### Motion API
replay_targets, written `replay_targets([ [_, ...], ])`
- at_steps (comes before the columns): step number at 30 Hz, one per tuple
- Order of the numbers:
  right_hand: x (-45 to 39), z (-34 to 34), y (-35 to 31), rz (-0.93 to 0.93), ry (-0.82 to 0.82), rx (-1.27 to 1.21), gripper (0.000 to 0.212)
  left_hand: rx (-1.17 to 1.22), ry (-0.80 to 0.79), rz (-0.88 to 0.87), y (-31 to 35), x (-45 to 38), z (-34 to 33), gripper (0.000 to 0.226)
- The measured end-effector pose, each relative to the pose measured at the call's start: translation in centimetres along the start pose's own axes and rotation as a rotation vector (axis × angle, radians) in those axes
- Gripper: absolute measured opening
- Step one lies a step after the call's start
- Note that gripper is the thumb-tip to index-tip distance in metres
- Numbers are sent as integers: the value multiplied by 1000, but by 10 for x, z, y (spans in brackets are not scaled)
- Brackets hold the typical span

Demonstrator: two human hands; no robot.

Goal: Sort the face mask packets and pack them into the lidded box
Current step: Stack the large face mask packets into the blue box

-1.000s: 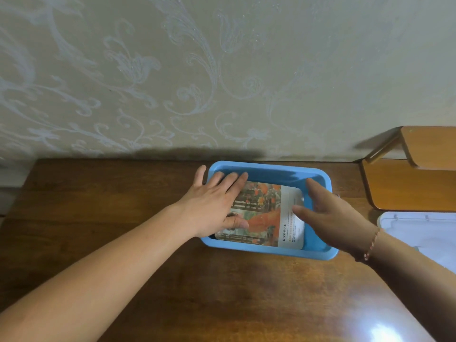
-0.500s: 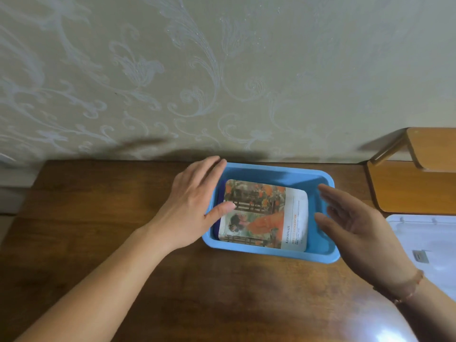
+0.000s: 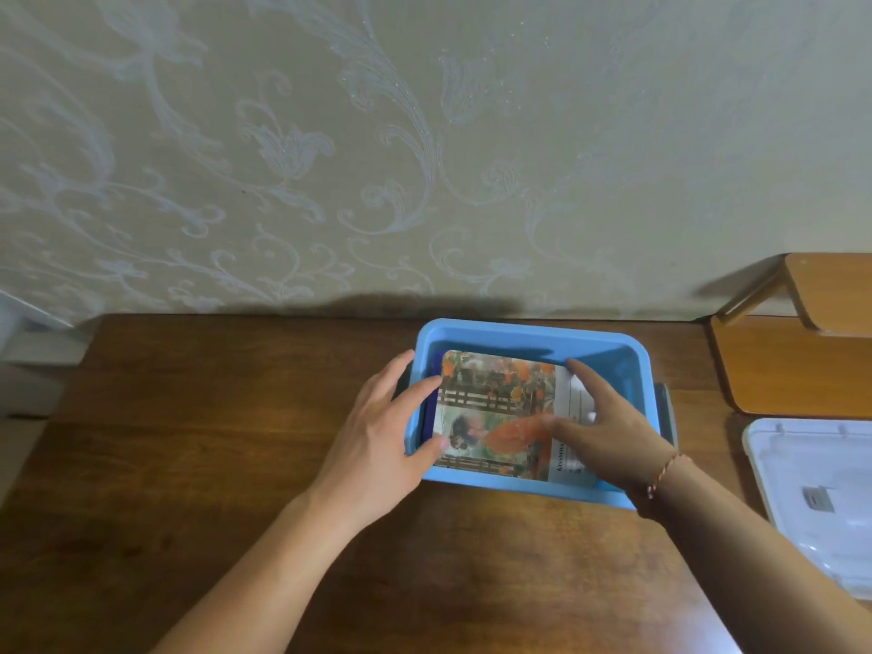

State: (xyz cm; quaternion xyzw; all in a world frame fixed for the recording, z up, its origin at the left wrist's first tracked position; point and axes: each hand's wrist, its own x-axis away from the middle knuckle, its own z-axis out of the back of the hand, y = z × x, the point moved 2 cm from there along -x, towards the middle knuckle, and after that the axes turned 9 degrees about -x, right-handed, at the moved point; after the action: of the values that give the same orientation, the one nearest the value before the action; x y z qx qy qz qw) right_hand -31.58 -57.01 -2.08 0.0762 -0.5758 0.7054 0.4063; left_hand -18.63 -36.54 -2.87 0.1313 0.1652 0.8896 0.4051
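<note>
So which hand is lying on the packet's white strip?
The right hand, wearing the string bracelet; the left hand rests on the blue box's left rim, touching the packet's picture edge.

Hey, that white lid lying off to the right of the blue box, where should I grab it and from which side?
Probably its near-left long edge, reaching in from the left with the right hand. The white lid lies flat beside the blue box, and only that raised rim and its rounded corner show; the rest runs out of view. Fingers hooked under the rim should lift it.
</note>
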Motion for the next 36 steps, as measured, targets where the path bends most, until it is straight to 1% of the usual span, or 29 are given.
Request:
replay_targets([
  [3,-2,-2,-7,16,-28,82,79,-38,14,10,2,0,0,71],
  [6,-4,-12,-9,7,-89,177,91,-83,5,-11,5,2,-4,80],
  [8,-5,-17,-5,19,-119,236,91,-150,-16,-19,7,1,-4,77],
  [10,-6,-16,0,45,-108,280,90,-234,-23,-11,9,-3,0,70],
  [12,-7,-11,5,84,-60,332,87,-341,-35,-28,12,-10,6,70],
  [13,-8,-8,6,106,-36,364,86,-421,-57,-62,14,-15,7,74],
  [15,-11,-6,6,161,-33,450,84,-545,-154,-145,14,-23,9,84],
  [17,-14,-5,5,192,-67,527,85,-607,-262,-198,13,-32,14,89],
  [19,-17,-3,3,198,-92,576,87,-648,-327,-228,12,-41,19,90],
  [22,-25,-2,-5,199,-91,619,82,-639,-401,-246,14,-55,24,86],
  [24,-30,-4,-9,204,-83,646,78,-583,-406,-232,14,-64,24,79],
  [27,-33,-5,-9,230,-49,680,81,-548,-420,-216,10,-70,19,73],
  [30,-31,-4,-7,229,-26,638,81,-506,-466,-200,8,-68,12,69],
  [33,-27,-13,-4,229,-3,608,79,-504,-472,-201,7,-66,10,66],
  [36,-25,-19,-2,239,23,602,79,-475,-485,-202,8,-67,10,68],
])
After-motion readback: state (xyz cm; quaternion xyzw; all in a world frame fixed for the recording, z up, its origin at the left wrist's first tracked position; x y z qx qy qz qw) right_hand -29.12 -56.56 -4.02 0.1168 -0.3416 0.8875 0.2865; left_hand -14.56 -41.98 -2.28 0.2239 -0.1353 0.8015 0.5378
